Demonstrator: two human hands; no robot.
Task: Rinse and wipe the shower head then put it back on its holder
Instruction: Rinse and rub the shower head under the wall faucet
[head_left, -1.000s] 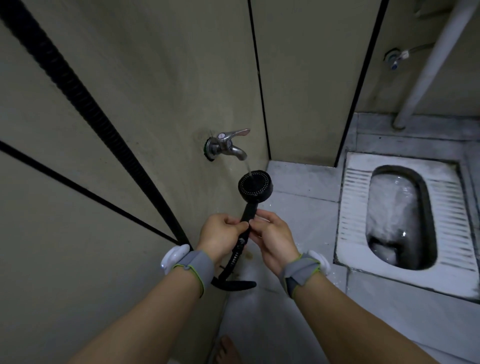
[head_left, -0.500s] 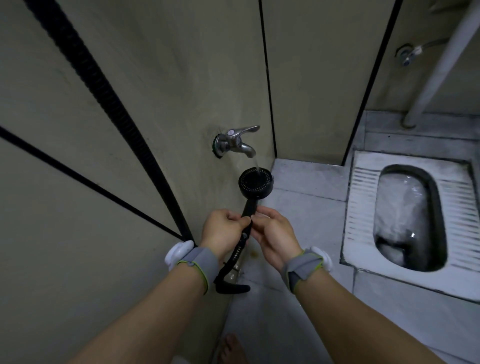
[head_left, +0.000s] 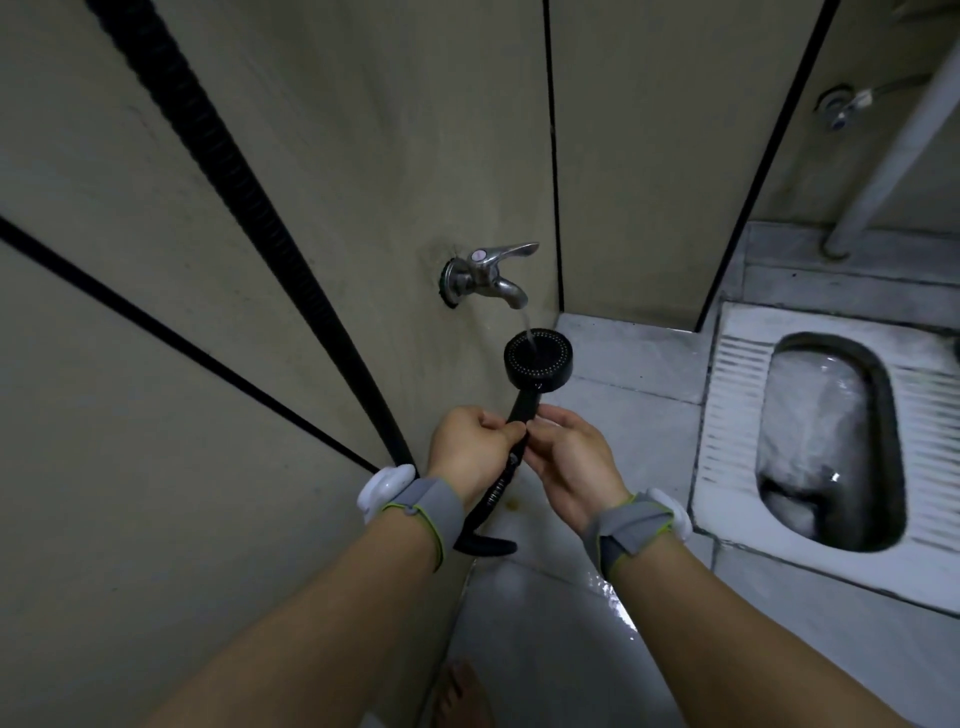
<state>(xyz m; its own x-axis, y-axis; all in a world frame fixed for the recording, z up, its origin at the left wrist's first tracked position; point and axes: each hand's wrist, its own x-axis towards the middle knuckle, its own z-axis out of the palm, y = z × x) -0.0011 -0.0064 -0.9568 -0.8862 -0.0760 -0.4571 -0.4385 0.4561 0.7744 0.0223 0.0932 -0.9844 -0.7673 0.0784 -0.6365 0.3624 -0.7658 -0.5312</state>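
Observation:
The black shower head (head_left: 538, 360) is held face up under the chrome wall tap (head_left: 485, 275). A thin stream of water falls from the spout onto its round face. My left hand (head_left: 467, 452) grips the black handle from the left. My right hand (head_left: 571, 460) holds the same handle from the right, fingers curled around it. The black ribbed hose (head_left: 234, 182) runs up the wall to the upper left and loops near the floor below my left wrist. The holder is out of view.
A white squat toilet pan (head_left: 737, 415) is set in the grey tiled floor at the right. A grey pipe (head_left: 893, 140) and a small valve (head_left: 836, 111) stand in the far right corner. The floor near my right arm is wet. A bare foot (head_left: 462, 696) shows at the bottom.
The shower head has stayed under the running tap with both hands on the handle. My view has shifted slightly left, so the tap and toilet sit further right.

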